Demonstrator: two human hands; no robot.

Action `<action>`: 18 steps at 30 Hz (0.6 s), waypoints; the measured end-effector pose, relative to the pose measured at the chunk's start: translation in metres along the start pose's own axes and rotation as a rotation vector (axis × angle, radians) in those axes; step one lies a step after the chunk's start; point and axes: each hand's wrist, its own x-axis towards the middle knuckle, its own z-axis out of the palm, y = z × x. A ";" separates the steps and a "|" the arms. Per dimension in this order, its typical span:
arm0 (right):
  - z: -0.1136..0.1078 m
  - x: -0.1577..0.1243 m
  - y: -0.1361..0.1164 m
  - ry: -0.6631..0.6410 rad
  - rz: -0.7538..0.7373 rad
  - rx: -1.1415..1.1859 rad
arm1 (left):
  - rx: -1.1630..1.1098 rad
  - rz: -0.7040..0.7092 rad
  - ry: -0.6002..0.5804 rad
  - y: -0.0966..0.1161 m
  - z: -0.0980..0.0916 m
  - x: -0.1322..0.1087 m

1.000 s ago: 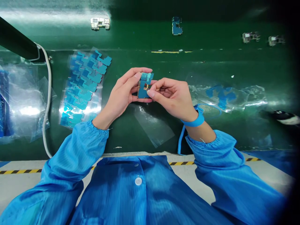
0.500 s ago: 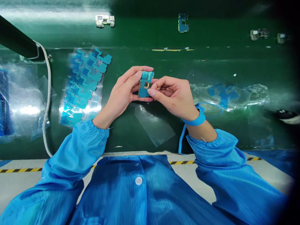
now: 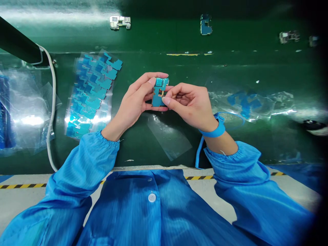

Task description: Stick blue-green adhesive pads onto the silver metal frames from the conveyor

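A small blue circuit board (image 3: 158, 92) with gold traces is held upright above the green work surface (image 3: 153, 61). My left hand (image 3: 135, 100) grips it from the left, fingers over its top edge and thumb under its bottom edge. My right hand (image 3: 191, 104) is curled, its thumb and forefinger pinched on the board's right edge. A blue wrist strap (image 3: 214, 130) with a coiled cord (image 3: 197, 153) is on my right wrist.
A fanned stack of blue boards in clear film (image 3: 91, 94) lies to the left. Clear bags (image 3: 24, 109) lie far left, crinkled film with blue parts (image 3: 249, 102) to the right. On the belt behind sit metal parts (image 3: 120, 22) and a blue board (image 3: 205, 24).
The parts on the belt behind have drifted to the right. My hands have kept their grip, and the board has shifted only slightly.
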 end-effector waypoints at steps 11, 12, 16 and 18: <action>0.000 0.001 -0.001 0.002 0.003 -0.028 | 0.000 0.004 0.001 -0.001 0.000 0.001; -0.001 0.001 0.000 0.000 -0.001 -0.029 | 0.001 0.006 -0.004 -0.001 0.000 0.001; -0.002 0.000 0.001 -0.006 -0.012 -0.031 | -0.002 0.020 -0.009 -0.002 0.000 0.001; -0.002 0.000 0.002 -0.009 -0.014 -0.027 | 0.003 0.019 -0.006 -0.002 0.000 0.001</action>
